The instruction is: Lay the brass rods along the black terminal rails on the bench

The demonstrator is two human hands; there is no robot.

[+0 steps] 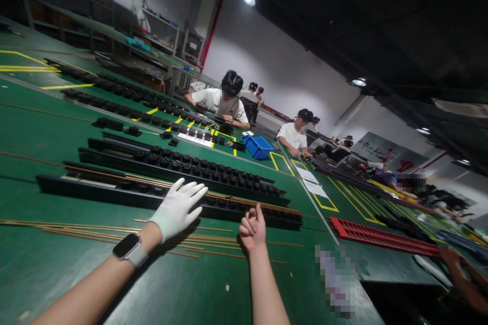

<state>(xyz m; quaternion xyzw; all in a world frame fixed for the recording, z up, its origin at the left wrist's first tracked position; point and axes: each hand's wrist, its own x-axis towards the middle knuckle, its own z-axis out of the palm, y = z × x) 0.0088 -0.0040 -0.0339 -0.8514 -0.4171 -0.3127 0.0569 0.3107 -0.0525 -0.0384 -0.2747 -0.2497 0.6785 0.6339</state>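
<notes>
My left hand (181,208), in a white glove with a watch at the wrist, is spread open over the near edge of a long black channel (99,190). Its fingertips are by a bundle of thin brass-coloured rods (229,198) lying along that channel; whether they touch is unclear. Bare and loosely curled, my right hand (252,228) is just in front of the same channel, thumb pointing up, with nothing visible in its fingers. More thin rods (114,232) lie loose on the green tabletop beneath both hands. Behind are channels with rows of round black parts (198,165).
Blue bins (259,147) stand farther back, near a person in white (221,104) working with a tool. Black blocks (114,106) line the table's far side. A red slotted strip (381,236) lies at right, near another person's hand (453,261).
</notes>
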